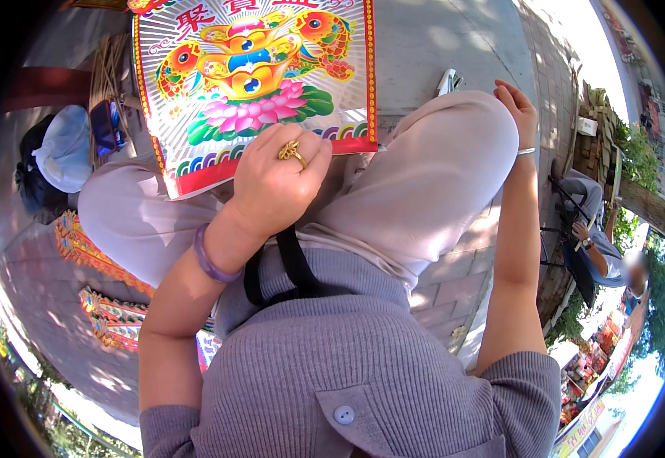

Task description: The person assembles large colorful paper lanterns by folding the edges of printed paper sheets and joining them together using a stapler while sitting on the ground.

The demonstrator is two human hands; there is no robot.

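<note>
A colourful printed paper sheet (252,84), showing two fish, gold ingots and a pink lotus, lies tilted over my left thigh and between my knees. My left hand (283,175), with a gold ring and a purple bangle, is closed at its red lower edge, knuckles up; the fingertips are hidden beneath. Beside my right knee is my right hand (519,114), below a silver bracelet. Its fingers are curled together, partly behind the knee, and whatever they hold does not show. A small white and green object (448,81) sits just beyond that knee.
Past my left knee are thin sticks (108,72), a blue-cased phone-like object (106,126), a pale blue bag (67,149) and a black bag (36,164). Ornate orange paper pieces (92,248) lie on the paving. Another person (600,244) sits at the far right.
</note>
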